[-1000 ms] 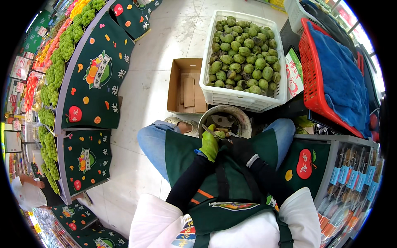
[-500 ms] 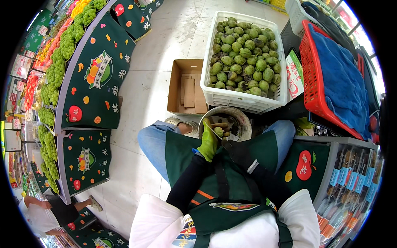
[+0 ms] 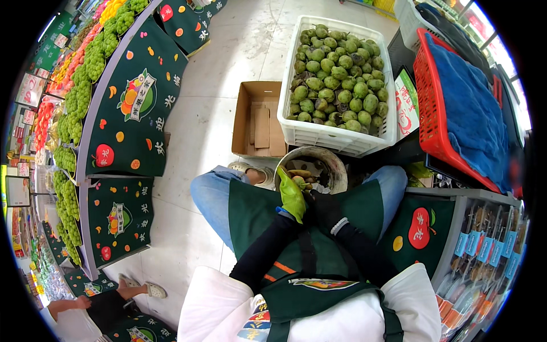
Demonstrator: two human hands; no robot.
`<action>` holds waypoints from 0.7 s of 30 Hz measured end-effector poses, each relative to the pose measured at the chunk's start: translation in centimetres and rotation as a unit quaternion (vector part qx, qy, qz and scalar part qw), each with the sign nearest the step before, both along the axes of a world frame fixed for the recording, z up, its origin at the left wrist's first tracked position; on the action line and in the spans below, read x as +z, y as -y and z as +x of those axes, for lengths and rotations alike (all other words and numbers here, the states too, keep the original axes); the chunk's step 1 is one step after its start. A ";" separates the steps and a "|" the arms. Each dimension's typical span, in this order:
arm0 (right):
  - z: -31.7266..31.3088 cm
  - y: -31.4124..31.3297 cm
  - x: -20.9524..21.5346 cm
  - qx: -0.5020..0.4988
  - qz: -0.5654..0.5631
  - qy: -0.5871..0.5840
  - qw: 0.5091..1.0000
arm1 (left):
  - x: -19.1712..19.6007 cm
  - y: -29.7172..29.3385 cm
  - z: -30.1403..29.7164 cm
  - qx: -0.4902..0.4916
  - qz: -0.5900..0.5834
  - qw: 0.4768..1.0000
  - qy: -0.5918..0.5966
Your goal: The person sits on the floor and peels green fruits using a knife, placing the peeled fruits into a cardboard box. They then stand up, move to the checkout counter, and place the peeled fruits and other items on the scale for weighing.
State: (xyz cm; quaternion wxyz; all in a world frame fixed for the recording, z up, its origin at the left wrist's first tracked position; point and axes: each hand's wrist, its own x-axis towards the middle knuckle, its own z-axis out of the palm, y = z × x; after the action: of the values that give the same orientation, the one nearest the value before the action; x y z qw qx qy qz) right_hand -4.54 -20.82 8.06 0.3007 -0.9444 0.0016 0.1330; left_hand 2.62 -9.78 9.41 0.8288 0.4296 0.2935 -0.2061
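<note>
My left hand [image 3: 293, 199], in a yellow-green glove, is closed over the near rim of a dirty pale bucket [image 3: 337, 165] between my knees. At its fingers shows a small green fruit [image 3: 299, 181], mostly covered by the glove. My right hand [image 3: 327, 208], in a dark glove, is right beside it, close to the same fruit; its fingers are hard to make out against the dark apron. Inside the bucket lie brownish pieces [image 3: 300, 167]. Beyond it stands a white plastic crate [image 3: 319, 137] heaped with round green fruits [image 3: 336, 80], some with dark blotches.
An open cardboard box [image 3: 242, 122] sits left of the crate. To the right is a red basket [image 3: 428, 102] with a blue cloth [image 3: 467, 102], above a shelf of hanging packets [image 3: 484, 251]. Fruit stands with green skirts [image 3: 134, 97] line the left. Another person's legs [image 3: 122, 293] show lower left.
My left hand has shifted slightly right and nearer to me, closer to my right hand, and the green fruit is more covered. At lower left the other person has moved right.
</note>
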 end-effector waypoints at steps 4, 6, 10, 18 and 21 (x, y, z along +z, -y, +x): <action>0.4 0.1 -0.1 -0.019 0.006 0.023 1.000 | -1.7 0.3 0.2 0.027 0.012 1.000 0.010; 0.9 0.8 -0.2 -0.008 -0.008 0.086 0.996 | -1.7 0.7 0.0 0.037 0.027 0.999 0.028; 1.7 1.6 1.3 -0.038 0.026 0.037 0.998 | -1.3 0.1 0.0 0.001 0.019 1.000 -0.021; 0.3 1.6 0.9 -0.060 0.191 0.112 0.973 | -0.3 -2.1 1.1 -0.018 -0.267 0.961 -0.064; -0.2 1.2 1.5 -0.043 0.092 0.099 0.990 | 1.1 -1.7 1.1 -0.014 -0.298 0.952 -0.064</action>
State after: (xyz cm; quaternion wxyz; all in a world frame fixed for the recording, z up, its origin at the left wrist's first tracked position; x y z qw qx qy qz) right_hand -4.70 -22.02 9.53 0.3902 -0.9204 0.0000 0.0251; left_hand 3.74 -8.06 10.48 0.8956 0.1531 0.2648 -0.3230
